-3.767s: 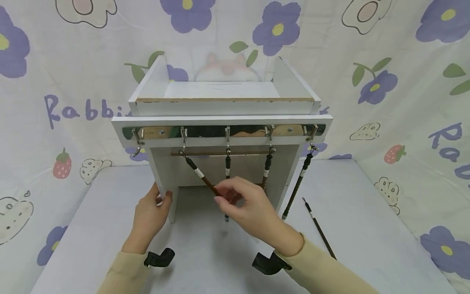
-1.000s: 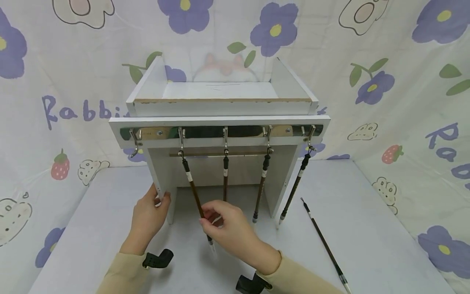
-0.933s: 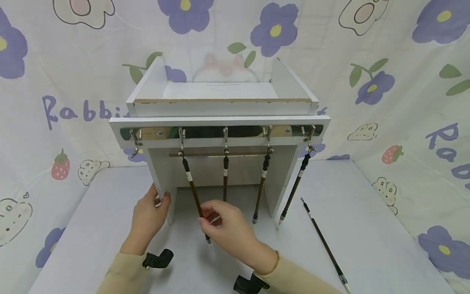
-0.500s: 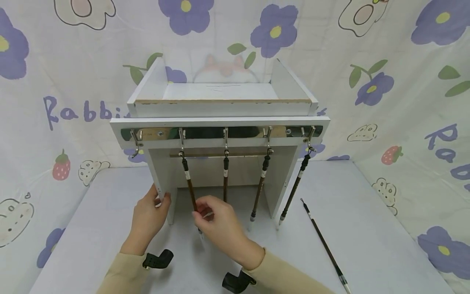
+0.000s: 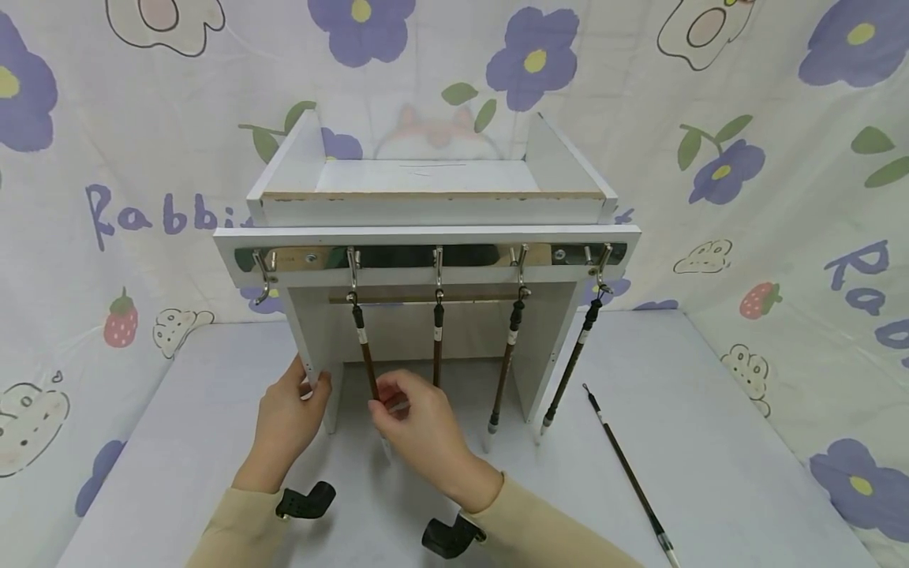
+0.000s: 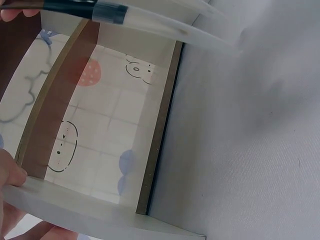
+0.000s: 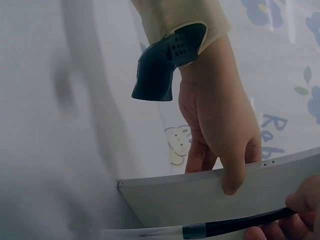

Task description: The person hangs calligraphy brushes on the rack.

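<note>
left of the frame, a bare hook ends the metal strip on the white shelf. below it, my left hand grips the shelf's side panel, thumb against the inner face. just left of centre, a brush hangs from the second hook; mid-frame, my right hand pinches its handle between thumb and fingers. lifting or tugging could slip it off the hook, and a hard pull might rock the shelf if my left grip slackened. a sideways swing could knock the next brush, partly behind my hand. right of centre, two more brushes hang. lower right, a loose brush lies on the table; my sleeve, drawn back carelessly, might roll it.
</note>
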The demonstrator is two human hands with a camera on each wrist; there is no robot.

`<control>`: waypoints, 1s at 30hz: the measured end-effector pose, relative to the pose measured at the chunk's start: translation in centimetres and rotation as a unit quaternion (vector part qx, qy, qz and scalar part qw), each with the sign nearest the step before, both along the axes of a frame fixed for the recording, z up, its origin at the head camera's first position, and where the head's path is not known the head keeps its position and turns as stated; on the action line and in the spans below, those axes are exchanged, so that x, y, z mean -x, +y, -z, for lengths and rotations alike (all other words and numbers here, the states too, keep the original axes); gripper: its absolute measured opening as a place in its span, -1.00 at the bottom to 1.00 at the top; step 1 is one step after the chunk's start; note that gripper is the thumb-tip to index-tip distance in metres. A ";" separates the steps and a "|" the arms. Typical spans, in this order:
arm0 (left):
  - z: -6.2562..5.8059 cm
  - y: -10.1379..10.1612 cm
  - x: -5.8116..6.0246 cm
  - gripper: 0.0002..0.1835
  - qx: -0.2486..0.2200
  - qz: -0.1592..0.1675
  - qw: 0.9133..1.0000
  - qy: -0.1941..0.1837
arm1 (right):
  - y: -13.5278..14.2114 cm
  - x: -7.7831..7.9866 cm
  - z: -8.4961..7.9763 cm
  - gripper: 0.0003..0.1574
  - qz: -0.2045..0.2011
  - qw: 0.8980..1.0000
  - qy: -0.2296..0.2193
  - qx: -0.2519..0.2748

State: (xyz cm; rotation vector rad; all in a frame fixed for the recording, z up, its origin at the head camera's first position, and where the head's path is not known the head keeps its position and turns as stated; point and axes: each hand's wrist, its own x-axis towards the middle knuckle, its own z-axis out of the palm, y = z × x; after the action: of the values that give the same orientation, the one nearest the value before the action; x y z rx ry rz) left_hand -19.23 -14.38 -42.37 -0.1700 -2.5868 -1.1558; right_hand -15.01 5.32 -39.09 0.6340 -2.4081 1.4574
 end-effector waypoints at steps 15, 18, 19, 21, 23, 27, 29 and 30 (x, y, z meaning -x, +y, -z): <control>-0.1 -0.1 -0.1 -0.53 -0.008 0.006 1.000 -0.006 | 0.2 -0.2 -0.5 -0.76 -0.007 1.000 -0.002 0.001; -0.2 -0.1 -0.2 -0.52 -0.008 0.008 1.000 -0.008 | 0.5 -0.5 -0.6 -0.73 -0.016 1.000 -0.002 0.003; -0.2 -0.1 -0.2 -0.52 -0.008 0.008 1.000 -0.007 | 0.6 -0.6 -0.7 -0.72 -0.020 1.000 0.001 0.003; -0.2 -0.2 -0.2 -0.52 -0.006 0.009 1.000 -0.006 | 0.9 -0.8 -0.8 -0.69 -0.031 1.000 0.006 0.003; -0.1 -0.2 -0.2 -0.53 -0.005 0.010 1.000 -0.006 | 1.3 -1.1 -1.0 -0.66 -0.047 0.999 0.004 0.003; -0.1 -0.2 -0.2 -0.52 -0.005 0.013 1.000 -0.007 | 2.6 -1.9 -1.6 -0.63 -0.095 0.995 -0.008 -0.008; -0.1 -0.2 -0.1 -0.51 -0.006 0.015 1.000 -0.009 | 3.5 -2.4 -2.1 -0.63 -0.118 0.993 -0.003 -0.019; 0.0 -0.3 -0.1 -0.51 -0.005 0.014 1.000 -0.009 | 3.9 -2.7 -2.4 -0.64 -0.125 0.992 0.003 -0.023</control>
State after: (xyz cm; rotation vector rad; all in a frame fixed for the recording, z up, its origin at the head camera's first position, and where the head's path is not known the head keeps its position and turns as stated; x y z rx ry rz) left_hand -19.11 -14.63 -42.35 -0.1967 -2.6015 -1.1850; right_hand -12.34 9.24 -36.69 0.9795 -2.4348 1.4923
